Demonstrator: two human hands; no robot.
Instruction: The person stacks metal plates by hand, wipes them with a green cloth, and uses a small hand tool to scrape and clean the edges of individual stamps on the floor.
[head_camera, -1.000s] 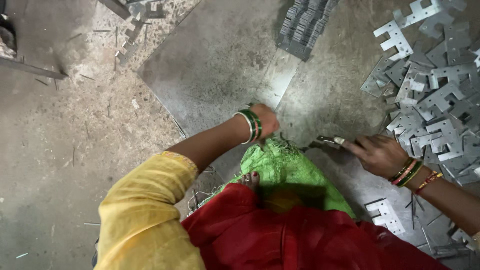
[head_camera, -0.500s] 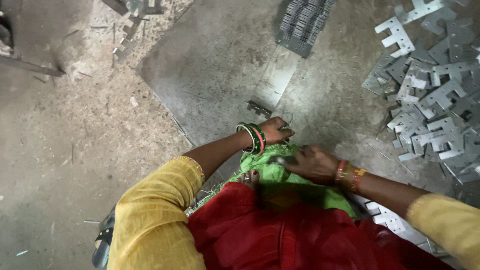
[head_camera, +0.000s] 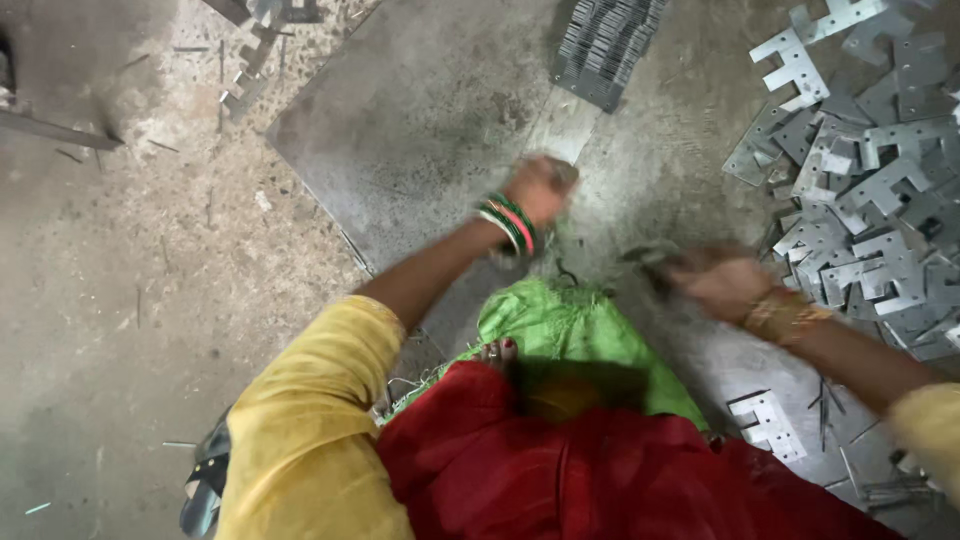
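The left hand is closed, seemingly around a small part I cannot make out, over the flat steel sheet; the blurred right hand seems clamped on a small dark piece, just left of the pile of cut metal brackets. Done well, each piece stays pinched firmly and low over the sheet. No container shows; brackets lie loose on the floor, with a ribbed stack beyond the left hand.

No packages, labels, signs or screens in view. Only loose metal goods lie on the floor, unwrapped and unmarked as far as the head view shows; blur hides finer detail.
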